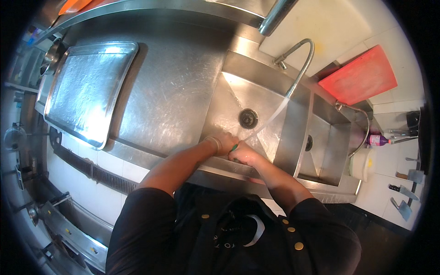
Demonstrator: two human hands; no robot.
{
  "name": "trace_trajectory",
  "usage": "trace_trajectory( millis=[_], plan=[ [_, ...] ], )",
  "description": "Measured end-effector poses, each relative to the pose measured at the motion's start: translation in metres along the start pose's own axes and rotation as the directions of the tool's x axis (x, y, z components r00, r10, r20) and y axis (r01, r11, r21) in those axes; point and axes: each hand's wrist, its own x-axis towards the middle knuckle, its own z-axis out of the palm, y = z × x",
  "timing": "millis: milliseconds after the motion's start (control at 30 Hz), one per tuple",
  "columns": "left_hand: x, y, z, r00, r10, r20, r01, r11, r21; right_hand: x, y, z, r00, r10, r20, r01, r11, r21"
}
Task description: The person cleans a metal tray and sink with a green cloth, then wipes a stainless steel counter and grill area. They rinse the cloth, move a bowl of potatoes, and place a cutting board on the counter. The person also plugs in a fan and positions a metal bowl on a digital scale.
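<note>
Both hands are together over the front edge of a stainless steel sink [237, 82]. My left hand [224, 141], with a pale band at the wrist, touches my right hand [244, 153]. Between them shows a small piece of something green [234, 147]; what it is and which hand grips it cannot be told. A stream of water [266, 122] runs from the flexible metal faucet [304, 65] down towards my right hand. The round drain [248, 118] lies just beyond the hands. The fingers are largely hidden.
A large metal tray [87, 92] lies on the steel counter [165, 86] at left. To the right are a second sink basin [326, 147], a red cutting board [361, 75] leaning on the wall, a purple bottle [376, 140] and a cleaver [403, 209] on a wall rack.
</note>
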Motion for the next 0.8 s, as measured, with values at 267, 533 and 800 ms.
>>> trace_trajectory(
  millis=[267, 533, 800],
  plan=[
    [-0.034, 0.028, -0.023, 0.938, -0.297, -0.178, 0.298, 0.954, -0.021, 0.031, 0.082, -0.038, 0.994, 0.073, -0.085, -0.081, 0.991, -0.103],
    [-0.07, 0.052, -0.058, 0.808, -0.49, -0.326, 0.494, 0.866, -0.076, 0.085, 0.002, -0.225, 0.748, -0.306, -0.589, 0.411, 0.91, 0.048],
    [-0.094, 0.082, -0.047, 0.656, -0.667, -0.353, 0.619, 0.743, -0.255, 0.161, -0.108, -0.265, 0.649, -0.252, -0.718, 0.592, 0.759, 0.27]
  ],
)
